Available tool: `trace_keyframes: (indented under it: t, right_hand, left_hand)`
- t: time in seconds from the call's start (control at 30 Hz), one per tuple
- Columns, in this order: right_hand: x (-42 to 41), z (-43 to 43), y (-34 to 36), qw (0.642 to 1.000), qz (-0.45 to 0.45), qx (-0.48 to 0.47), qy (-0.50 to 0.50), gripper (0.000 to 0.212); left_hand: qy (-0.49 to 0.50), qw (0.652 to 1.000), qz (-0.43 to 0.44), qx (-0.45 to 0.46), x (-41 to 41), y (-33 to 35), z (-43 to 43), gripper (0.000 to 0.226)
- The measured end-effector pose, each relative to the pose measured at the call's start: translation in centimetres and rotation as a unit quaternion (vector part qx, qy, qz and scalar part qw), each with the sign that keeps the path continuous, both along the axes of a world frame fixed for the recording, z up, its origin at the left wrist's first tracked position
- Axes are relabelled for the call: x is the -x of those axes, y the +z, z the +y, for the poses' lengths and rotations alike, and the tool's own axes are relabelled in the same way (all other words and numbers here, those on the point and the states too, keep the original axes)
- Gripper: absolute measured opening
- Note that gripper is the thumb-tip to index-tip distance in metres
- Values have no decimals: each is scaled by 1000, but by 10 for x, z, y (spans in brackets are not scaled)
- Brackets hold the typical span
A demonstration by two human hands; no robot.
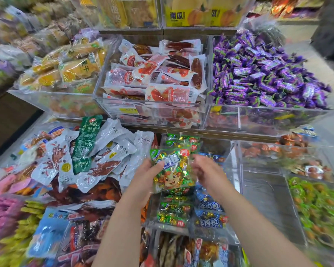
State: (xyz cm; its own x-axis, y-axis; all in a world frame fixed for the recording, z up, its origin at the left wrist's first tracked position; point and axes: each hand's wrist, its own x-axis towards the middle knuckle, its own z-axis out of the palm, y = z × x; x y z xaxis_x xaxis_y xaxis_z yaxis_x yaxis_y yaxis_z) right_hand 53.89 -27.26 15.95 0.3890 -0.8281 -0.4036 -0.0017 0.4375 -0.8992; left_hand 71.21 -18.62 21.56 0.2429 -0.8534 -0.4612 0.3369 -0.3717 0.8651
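Observation:
A green snack bag (172, 168) with a cartoon cow and shiny wrapped sweets inside is held up over the lower bins. My left hand (146, 177) grips its left edge, thumb on the front. My right hand (207, 173) is at the bag's right edge, fingers curled toward it; motion blur hides whether it grips. Below the bag, a clear bin (181, 225) holds more green bags of the same kind and blue bags (209, 207).
Clear acrylic bins fill a tiered shop display: red sausage packs (154, 78), purple candies (266, 74), yellow dried-fruit packs (69, 64), white chicken-feet packs (96, 157). An empty bin (264, 191) lies right of my hands, green candies (320, 207) beyond.

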Motion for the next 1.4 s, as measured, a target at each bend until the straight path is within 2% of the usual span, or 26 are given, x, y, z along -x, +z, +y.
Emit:
trace_keyframes:
  t: [0.07, 0.13, 0.17, 0.2, 0.23, 0.27, 0.3, 0.33, 0.4, 0.5, 0.57, 0.63, 0.73, 0.8, 0.87, 0.97, 1.2, 1.33, 1.4]
  right_hand:
    - [2, 9, 0, 993, 62, 4, 105, 79]
    - [9, 8, -5, 992, 104, 17, 75, 92]
    - [12, 6, -7, 992, 114, 25, 39, 91]
    - [15, 4, -8, 991, 128, 34, 4, 90]
    - [17, 1, -9, 987, 154, 47, -20, 90]
    - [15, -2, -10, 981, 181, 68, -33, 89]
    - [11, -3, -11, 975, 199, 90, -39, 86]
    - [5, -5, -12, 973, 202, 107, -41, 81]
    - [-13, -8, -14, 969, 206, 133, -33, 67]
    - [-40, -15, -20, 946, 260, 188, -40, 51]
    - [-53, -19, -25, 922, 312, 213, -84, 66]
    - [-59, -18, -28, 900, 354, 218, -134, 97]
    - [-62, -20, -35, 916, 306, 214, -150, 123]
    - [-63, -27, -39, 911, 307, 233, -145, 125]
    - [-65, -36, -41, 898, 339, 248, -128, 123]
    - [-67, -43, -44, 899, 346, 245, -112, 122]
    - [-56, -40, -57, 922, 296, 238, -71, 126]
    - [-68, -50, -47, 906, 333, 227, -131, 117]
    - [-69, -52, -43, 910, 325, 222, -128, 113]
  left_hand:
    - [-54, 993, -106, 5, 8, 0, -6, 9]
    - [-63, 964, -259, 23, 9, -1, -11, 18]
    - [-41, 926, -375, 34, 5, -4, -14, 22]
    - [-21, 855, -517, 39, 0, -7, -16, 28]
    - [-29, 761, -648, 22, -7, -12, -18, 40]
    - [-65, 685, -726, -13, -14, -18, -21, 53]
    - [-114, 641, -757, -53, -20, -23, -24, 67]
    - [-155, 629, -757, -85, -23, -29, -26, 79]
    - [-199, 627, -745, -114, -25, -42, -29, 93]
    - [-198, 608, -761, -111, -25, -53, -30, 89]
    - [-188, 599, -770, -109, -24, -56, -30, 86]
    - [-181, 591, -781, -94, -24, -60, -28, 86]
    - [-166, 591, -786, -73, -25, -65, -27, 88]
    - [-158, 597, -784, -69, -25, -66, -26, 102]
    - [-137, 620, -771, -56, -25, -67, -26, 115]
    - [-123, 635, -760, -58, -23, -65, -26, 122]
    - [-151, 614, -769, -93, -21, -63, -28, 107]
    - [-149, 615, -769, -92, -21, -63, -29, 104]
    - [-150, 612, -771, -93, -20, -63, -29, 105]
